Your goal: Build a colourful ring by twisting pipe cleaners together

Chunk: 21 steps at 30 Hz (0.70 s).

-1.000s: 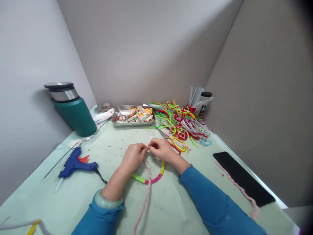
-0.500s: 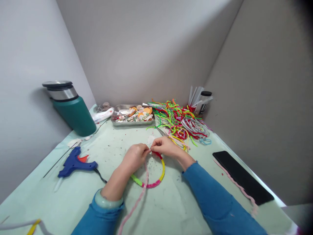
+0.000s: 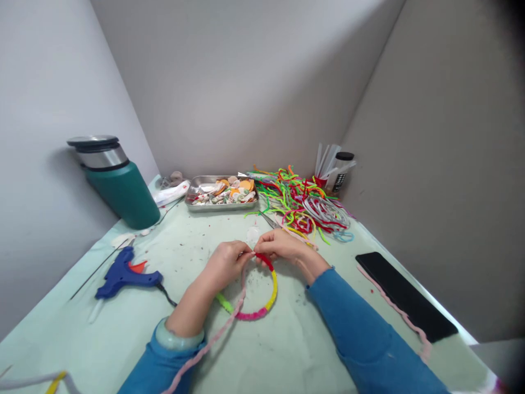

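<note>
A ring wrapped in pipe cleaner [image 3: 274, 289], with red, yellow, magenta and lime sections, hangs between my hands just over the table. My left hand [image 3: 226, 264] is closed in a pinch on a light pink pipe cleaner [image 3: 219, 335] at the ring's top; its long tail runs down across the ring and over my left forearm. My right hand [image 3: 281, 245] pinches the ring by its red section. Both sets of fingertips nearly meet, and they hide the spot where the pink strand joins the ring.
A blue glue gun [image 3: 129, 276] lies left, below a green bottle [image 3: 123, 191]. At the back stand a metal tray [image 3: 221, 207] of cut-outs and a heap of pipe cleaners [image 3: 287, 191], with scissors [image 3: 268, 220] beside it. A black phone [image 3: 406, 295] lies right.
The pink strand's tail has swung left, now lying over my left forearm. The ring has tilted slightly, and more of its red section shows by my right fingers.
</note>
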Each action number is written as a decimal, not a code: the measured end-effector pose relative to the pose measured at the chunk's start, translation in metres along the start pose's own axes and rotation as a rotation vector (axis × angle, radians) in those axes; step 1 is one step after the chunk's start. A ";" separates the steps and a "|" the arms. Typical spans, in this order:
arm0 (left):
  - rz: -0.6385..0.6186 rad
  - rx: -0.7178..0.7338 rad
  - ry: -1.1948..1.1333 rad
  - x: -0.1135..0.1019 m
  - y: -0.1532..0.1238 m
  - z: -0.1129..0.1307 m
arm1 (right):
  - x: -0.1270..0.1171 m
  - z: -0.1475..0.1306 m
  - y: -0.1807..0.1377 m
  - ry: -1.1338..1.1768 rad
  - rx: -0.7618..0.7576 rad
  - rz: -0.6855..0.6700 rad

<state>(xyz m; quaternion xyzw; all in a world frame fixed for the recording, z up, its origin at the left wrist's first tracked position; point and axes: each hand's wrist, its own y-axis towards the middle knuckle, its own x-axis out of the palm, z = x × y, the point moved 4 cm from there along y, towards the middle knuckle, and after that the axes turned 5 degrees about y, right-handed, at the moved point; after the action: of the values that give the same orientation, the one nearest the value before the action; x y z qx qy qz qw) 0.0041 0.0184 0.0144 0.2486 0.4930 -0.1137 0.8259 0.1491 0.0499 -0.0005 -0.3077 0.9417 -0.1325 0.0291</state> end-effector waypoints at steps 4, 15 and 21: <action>-0.035 -0.021 -0.012 0.003 0.000 -0.002 | -0.002 -0.005 -0.002 -0.184 -0.061 -0.016; -0.092 -0.008 0.037 0.006 -0.001 0.000 | 0.001 -0.013 -0.005 -0.510 -0.193 -0.008; -0.102 -0.009 0.052 0.007 0.000 -0.001 | 0.002 -0.013 -0.005 -0.594 -0.222 -0.013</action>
<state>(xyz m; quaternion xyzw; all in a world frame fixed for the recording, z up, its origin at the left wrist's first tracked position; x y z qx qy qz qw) 0.0065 0.0192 0.0080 0.2223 0.5268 -0.1467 0.8072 0.1488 0.0484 0.0134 -0.3404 0.8988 0.0664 0.2682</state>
